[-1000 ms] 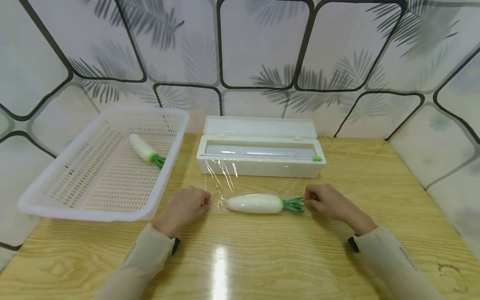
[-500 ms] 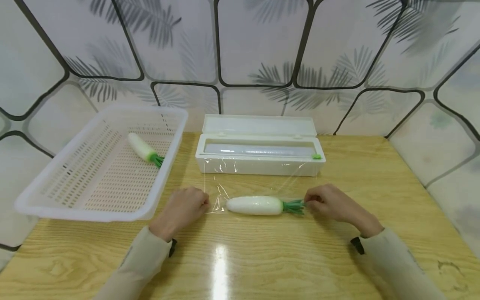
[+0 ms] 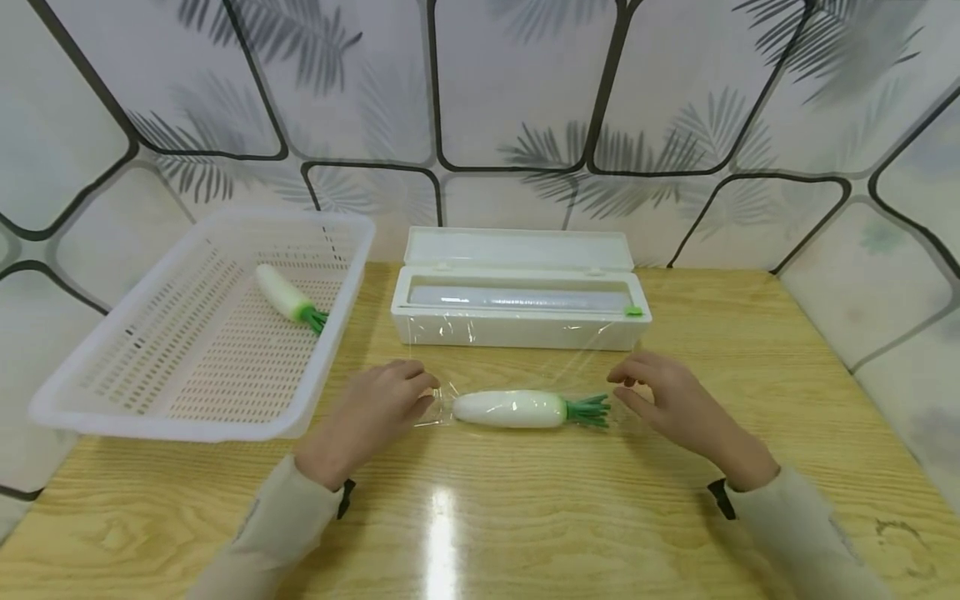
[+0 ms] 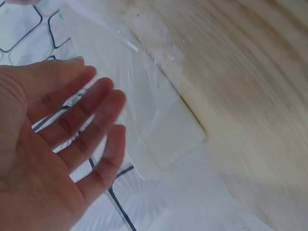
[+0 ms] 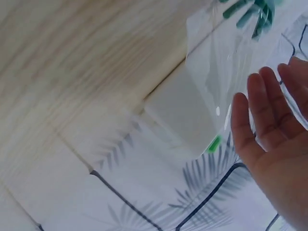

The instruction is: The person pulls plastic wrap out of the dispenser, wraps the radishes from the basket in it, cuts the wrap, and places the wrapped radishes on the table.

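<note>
At glossy yellow-wood table [image 3: 525, 525], L hand [image 3: 371, 417] & R hand [image 3: 675, 408], loosely spread, empty, flank long white green-topped radish [image 3: 513, 409], prob. centred so clear plastic film [image 3: 441, 411] covers it.

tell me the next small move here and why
Probably bring the left hand and right hand inward to gather the plastic film against the radish between them: both look relaxed and appear to grip nothing, one is beside each end of the radish, and the film runs from the white box to the radish, with loose creases beside the pale tip.
</note>
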A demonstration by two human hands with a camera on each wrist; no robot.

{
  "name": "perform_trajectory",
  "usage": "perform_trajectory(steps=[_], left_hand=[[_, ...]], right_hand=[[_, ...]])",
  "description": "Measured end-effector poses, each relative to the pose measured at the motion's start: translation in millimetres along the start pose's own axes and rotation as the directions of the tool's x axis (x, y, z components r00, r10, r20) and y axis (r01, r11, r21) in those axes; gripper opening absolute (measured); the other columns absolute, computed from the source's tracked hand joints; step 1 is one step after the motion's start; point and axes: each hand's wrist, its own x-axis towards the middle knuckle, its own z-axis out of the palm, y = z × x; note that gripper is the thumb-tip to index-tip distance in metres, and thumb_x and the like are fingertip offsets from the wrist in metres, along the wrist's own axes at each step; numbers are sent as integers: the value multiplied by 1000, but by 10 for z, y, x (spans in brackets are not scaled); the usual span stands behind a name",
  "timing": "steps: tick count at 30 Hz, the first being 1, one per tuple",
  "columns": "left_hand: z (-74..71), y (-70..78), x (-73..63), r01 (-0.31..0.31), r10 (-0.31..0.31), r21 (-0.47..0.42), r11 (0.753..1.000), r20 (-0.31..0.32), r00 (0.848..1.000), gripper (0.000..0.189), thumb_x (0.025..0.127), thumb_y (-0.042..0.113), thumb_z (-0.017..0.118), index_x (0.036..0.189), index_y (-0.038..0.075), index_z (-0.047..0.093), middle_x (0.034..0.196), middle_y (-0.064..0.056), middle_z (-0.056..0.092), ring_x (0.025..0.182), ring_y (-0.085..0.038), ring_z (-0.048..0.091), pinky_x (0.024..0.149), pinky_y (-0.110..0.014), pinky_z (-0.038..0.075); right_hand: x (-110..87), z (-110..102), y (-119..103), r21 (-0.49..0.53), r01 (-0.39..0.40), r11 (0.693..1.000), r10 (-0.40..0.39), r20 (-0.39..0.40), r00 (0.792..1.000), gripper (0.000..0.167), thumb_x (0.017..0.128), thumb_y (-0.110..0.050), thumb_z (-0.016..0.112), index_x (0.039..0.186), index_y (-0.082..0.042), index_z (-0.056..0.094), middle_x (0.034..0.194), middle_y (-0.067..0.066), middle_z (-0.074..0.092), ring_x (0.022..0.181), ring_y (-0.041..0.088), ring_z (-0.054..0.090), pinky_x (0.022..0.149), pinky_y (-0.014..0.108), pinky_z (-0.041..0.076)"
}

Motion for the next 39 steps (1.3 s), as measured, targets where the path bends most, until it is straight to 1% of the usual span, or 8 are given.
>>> perform_trajectory(steps=[3,7,12,15,23,30,34,39], left_hand=[[38,48,13,-56,57,-40,998,19,998,22,82,5,84,101,3,74,100,-7,70,89,-24,68,73,-34,59],[69,103,24,-75,83,-91,993,81,993,26,83,5,83,106,1,72,106,-11,69,94,-26,68,76,-34,59],[87,121,23,-48,68,-125,991,158,985,29,84,5,83,110,2,71,105,-12,71,91,-25,70,76,-34,59],[94,117,32,-26,53,-148,989,182,982,29,85,4,81,111,1,71,105,-12,72,90,-24,70,77,-34,59],[134,89,99,-17,42,-148,989,170,985,25,88,3,77,111,0,71,104,-11,73,87,-23,70,74,-35,59],[164,56,166,6,21,-147,989,183,983,26,87,6,80,110,0,71,101,-11,74,83,-21,70,72,-33,59],[192,41,197,15,10,-139,990,183,983,27,85,6,81,109,0,71,101,-10,73,83,-21,70,72,-33,58],[214,30,245,23,-1,-116,993,192,981,29,83,5,82,108,-1,70,99,-11,73,82,-21,69,72,-33,58]], right_hand=[[3,73,-47,-31,137,990,-138,-15,990,25,79,5,82,99,-3,71,97,4,66,85,19,63,67,36,57],[-14,145,-98,-82,183,980,-180,43,983,33,73,-1,88,102,-2,71,101,4,66,91,20,63,72,38,57],[-33,191,-101,-133,175,975,-167,70,983,46,67,-2,92,107,0,70,104,6,66,94,23,62,74,41,57],[-25,201,-96,-144,175,974,-166,76,983,50,66,-2,93,110,1,69,105,7,65,96,23,62,75,41,56],[12,238,-86,-195,162,967,-141,116,983,52,65,-3,94,110,2,69,105,10,64,97,26,61,77,43,56],[60,269,-67,-227,133,965,-99,154,983,53,64,-3,95,109,2,68,105,11,65,97,28,62,78,44,56],[94,285,-61,-224,126,966,-93,151,984,43,69,2,90,106,1,68,104,11,65,96,29,63,79,44,56],[129,296,-57,-204,94,974,-63,152,986,30,77,11,76,104,3,68,103,12,64,95,29,63,78,44,56]])
